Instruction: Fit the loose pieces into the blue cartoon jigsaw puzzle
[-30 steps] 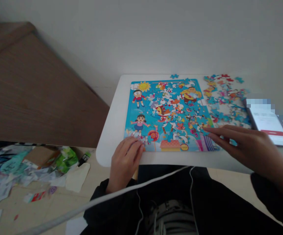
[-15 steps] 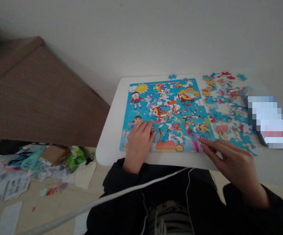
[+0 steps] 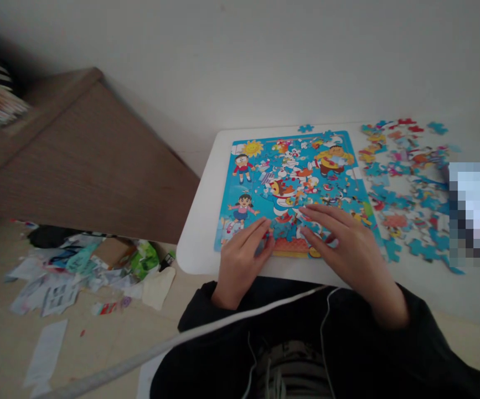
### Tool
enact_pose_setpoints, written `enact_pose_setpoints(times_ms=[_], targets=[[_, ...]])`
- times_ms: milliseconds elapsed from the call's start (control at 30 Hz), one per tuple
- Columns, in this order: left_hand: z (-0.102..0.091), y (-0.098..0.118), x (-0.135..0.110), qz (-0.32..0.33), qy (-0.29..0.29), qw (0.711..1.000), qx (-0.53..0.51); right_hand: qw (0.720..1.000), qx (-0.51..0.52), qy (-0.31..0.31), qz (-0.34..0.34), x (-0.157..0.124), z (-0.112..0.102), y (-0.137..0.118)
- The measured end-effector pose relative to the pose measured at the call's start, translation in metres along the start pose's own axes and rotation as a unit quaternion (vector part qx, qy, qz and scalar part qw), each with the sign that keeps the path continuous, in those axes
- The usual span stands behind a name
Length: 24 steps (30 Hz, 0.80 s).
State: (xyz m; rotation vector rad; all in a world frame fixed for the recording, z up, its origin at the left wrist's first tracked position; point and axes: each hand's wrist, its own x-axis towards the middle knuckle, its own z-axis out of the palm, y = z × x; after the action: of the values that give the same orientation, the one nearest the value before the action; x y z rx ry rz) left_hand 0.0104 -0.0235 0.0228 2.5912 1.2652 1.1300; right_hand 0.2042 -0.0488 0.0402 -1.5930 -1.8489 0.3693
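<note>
The cartoon jigsaw board (image 3: 256,185) lies near the front edge of the white table (image 3: 198,233), with its left side and top mostly filled and white gaps in the middle. The L hand (image 3: 242,260) rests at the lower edge of the board, fingers half curled and tips at the pcs there; if it grips a small pc, the view cannot tell. The R hand (image 3: 343,238) is open, fingers spread flat over the blue pcs at lower middle, very near the L hand.

The step seems to be fitting pcs in this lower middle area. The next move appears to call for pressing them flat, then matching a shape from the loose jigsaw pcs (image 3: 406,188) heaped just right of the board. One blue pc (image 3: 305,128) lies just behind the top edge. Further right is a pixelated object (image 3: 477,213), too blurred to tell.
</note>
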Motion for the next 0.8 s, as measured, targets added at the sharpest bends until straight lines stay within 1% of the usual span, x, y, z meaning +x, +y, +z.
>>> enact_pose_setpoints(times_ms=[100, 167, 233, 267, 333, 400, 467, 533, 600, 700, 800], targets=[[-0.005, 0.001, -0.001, -0.007, 0.015, 0.999, -0.029, 0.998, 0.057, -0.032, 0.023, 0.007, 0.006, -0.004], [-0.007, 0.002, 0.000, -0.006, 0.016, 0.999, -0.052, 0.993, 0.100, -0.055, 0.043, 0.008, 0.009, -0.007], [-0.008, 0.003, 0.000, 0.000, 0.010, 0.998, -0.067, 0.987, 0.137, -0.060, 0.065, 0.007, 0.010, -0.008], [-0.008, 0.002, 0.000, 0.005, 0.005, 0.998, -0.070, 0.984, 0.151, -0.053, 0.075, 0.006, 0.009, -0.007], [-0.009, 0.001, -0.002, 0.013, 0.000, 0.998, -0.069, 0.981, 0.164, -0.027, 0.096, 0.003, 0.005, -0.002], [-0.009, -0.001, -0.003, 0.016, -0.003, 0.998, -0.062, 0.980, 0.156, 0.016, 0.126, 0.000, -0.004, 0.008], [-0.010, -0.002, -0.003, 0.013, -0.009, 0.998, -0.055, 0.974, 0.137, 0.081, 0.162, -0.005, -0.016, 0.021], [-0.008, -0.001, -0.002, 0.010, -0.025, 0.999, -0.046, 0.962, 0.118, 0.142, 0.199, -0.012, -0.029, 0.035], [-0.005, 0.002, 0.000, 0.018, -0.051, 0.998, -0.035, 0.956, 0.099, 0.162, 0.226, -0.020, -0.039, 0.047], [0.004, 0.008, 0.004, 0.052, -0.097, 0.994, -0.023, 0.962, 0.055, 0.125, 0.235, -0.035, -0.048, 0.059], [0.013, 0.016, 0.007, 0.100, -0.127, 0.987, -0.018, 0.971, 0.015, 0.086, 0.224, -0.049, -0.049, 0.061]])
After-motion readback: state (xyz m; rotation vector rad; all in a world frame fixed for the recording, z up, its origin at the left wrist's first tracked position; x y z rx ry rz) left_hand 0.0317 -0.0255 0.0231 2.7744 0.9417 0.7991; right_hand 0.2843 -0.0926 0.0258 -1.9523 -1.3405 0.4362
